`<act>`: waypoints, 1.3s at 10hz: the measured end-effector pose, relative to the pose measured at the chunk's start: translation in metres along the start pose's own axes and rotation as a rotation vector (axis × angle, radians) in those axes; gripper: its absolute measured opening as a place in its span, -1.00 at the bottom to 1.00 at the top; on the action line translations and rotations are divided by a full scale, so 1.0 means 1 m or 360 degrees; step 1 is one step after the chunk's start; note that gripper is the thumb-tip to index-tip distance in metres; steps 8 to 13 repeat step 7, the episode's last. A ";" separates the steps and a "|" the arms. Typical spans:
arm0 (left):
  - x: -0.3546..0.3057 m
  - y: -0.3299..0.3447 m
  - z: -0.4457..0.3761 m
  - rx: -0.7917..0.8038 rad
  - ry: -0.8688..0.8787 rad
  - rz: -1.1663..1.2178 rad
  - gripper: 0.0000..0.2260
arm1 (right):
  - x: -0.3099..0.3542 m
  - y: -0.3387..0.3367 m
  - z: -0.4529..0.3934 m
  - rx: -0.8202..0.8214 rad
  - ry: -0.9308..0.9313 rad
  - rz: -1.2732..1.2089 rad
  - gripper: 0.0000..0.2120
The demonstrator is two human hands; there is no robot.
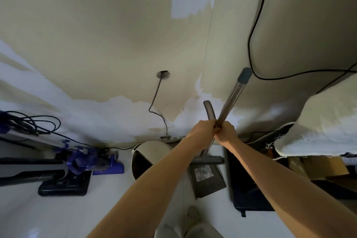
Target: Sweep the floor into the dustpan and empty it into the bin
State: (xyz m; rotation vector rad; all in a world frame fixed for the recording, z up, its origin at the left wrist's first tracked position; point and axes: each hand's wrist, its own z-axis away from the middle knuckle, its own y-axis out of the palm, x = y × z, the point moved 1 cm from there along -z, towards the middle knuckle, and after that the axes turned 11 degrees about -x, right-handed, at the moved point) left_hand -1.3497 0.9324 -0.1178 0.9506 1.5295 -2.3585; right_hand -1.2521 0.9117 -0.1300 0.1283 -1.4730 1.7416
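Note:
A dark dustpan [207, 179] stands on the white floor with pale scraps lying in its tray. My left hand [201, 130] grips the curved dark dustpan handle [209, 110], which rises above my fist. My right hand [226, 133] grips the long metal broom handle [234, 94] right beside it; the two fists touch. The broom head [207, 160] lies across the back of the dustpan. A white bin [149, 152] with a dark opening stands just left of the dustpan, partly hidden by my left forearm.
A purple upright vacuum [87, 160] on a dark base stands at the left with loose cables. A dark flat mat [245, 183] lies right of the dustpan, beside cardboard boxes [320, 166] under a cloth-covered surface [326, 121]. The wall runs close behind. My foot [193, 214] is below the dustpan.

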 end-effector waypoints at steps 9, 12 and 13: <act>0.142 -0.093 0.113 0.0413 -0.0426 -0.0861 -0.67 | 0.023 -0.031 0.019 0.0198 0.0426 0.0178 -0.76; 0.142 -0.093 0.113 0.0413 -0.0426 -0.0861 -0.67 | 0.023 -0.031 0.019 0.0198 0.0426 0.0178 -0.76; 0.142 -0.093 0.113 0.0413 -0.0426 -0.0861 -0.67 | 0.023 -0.031 0.019 0.0198 0.0426 0.0178 -0.76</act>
